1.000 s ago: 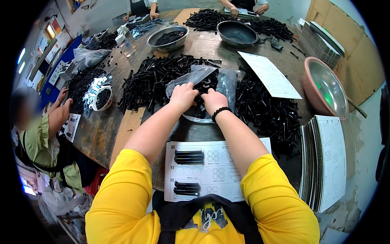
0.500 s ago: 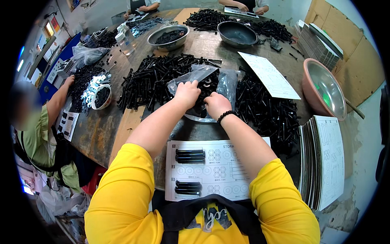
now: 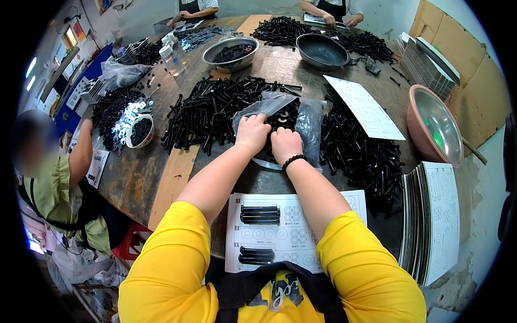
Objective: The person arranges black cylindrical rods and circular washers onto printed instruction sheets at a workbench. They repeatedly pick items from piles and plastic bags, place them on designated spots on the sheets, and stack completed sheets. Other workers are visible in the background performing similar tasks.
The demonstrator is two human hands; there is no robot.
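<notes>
A clear plastic bag (image 3: 309, 123) lies opened among piles of black bolts, with small dark ring-shaped parts (image 3: 283, 114) inside. My left hand (image 3: 253, 133) is at the bag's left side, its fingers curled over the plastic edge. Close beside it, my right hand (image 3: 286, 144) reaches into the bag mouth with bent fingers; their tips and anything in them are hidden. In front of me lies a white printed card (image 3: 293, 242) with outline drawings. One group of black bolts (image 3: 260, 215) rests on its upper left, another group of bolts (image 3: 256, 255) on its lower left.
Bolt piles (image 3: 207, 116) spread left and right of the bag. A loose card (image 3: 366, 107) lies on the right pile, near a pinkish basin (image 3: 417, 124) and a card stack (image 3: 441, 220). Metal bowls (image 3: 231, 65) stand farther back. Co-workers sit at left (image 3: 56, 183) and across the table.
My right hand has shifted closer to my left hand at the bag. The whole view has shifted slightly; the bolts on the card stay in place.
</notes>
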